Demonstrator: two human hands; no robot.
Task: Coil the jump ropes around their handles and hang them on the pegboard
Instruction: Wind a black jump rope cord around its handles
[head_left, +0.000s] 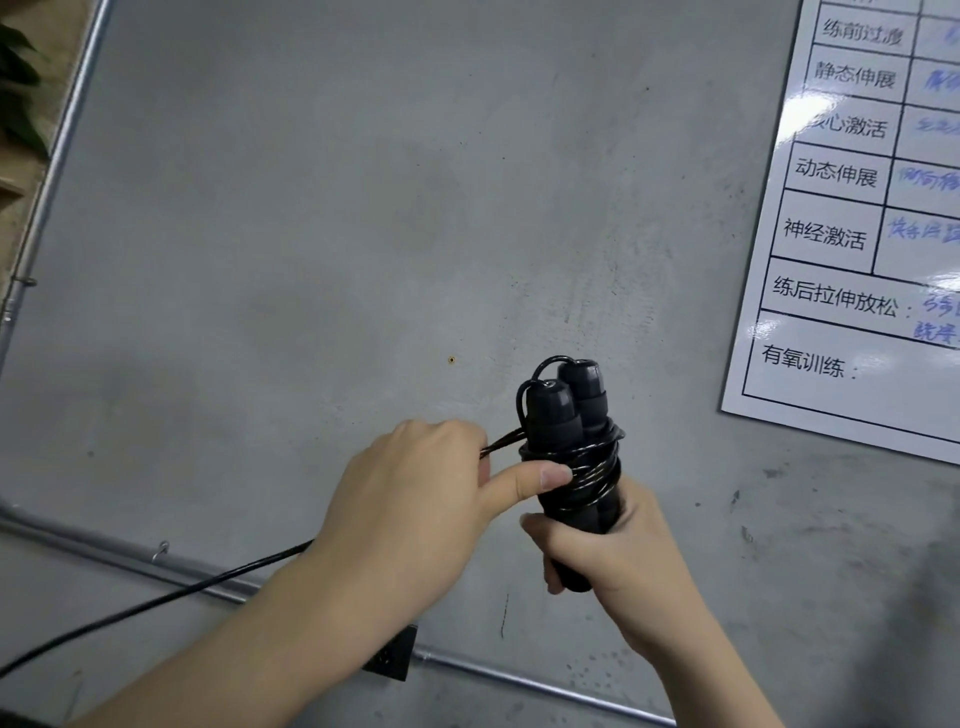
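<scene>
Your right hand (618, 561) is wrapped around the lower end of the two black handles (574, 441), gripping them side by side and upright in front of the grey concrete wall (311, 208). Several turns of the black rope (592, 475) already circle the middle of the handles, just above your right fingers (540, 530). Two short loops of rope arch out of the handle caps at the top.

Your left hand (415, 499) sits just left of the bundle. Its fingers are curled around the rope, pinching a taut stretch that runs to the coil, while the thumb presses flat against the wound turns. The loose rest of the rope trails down and left from under your left wrist, past a metal conduit (130, 558) fixed to the wall.

A whiteboard chart (857, 218) with printed Chinese headings hangs at upper right, well apart from the handles.
</scene>
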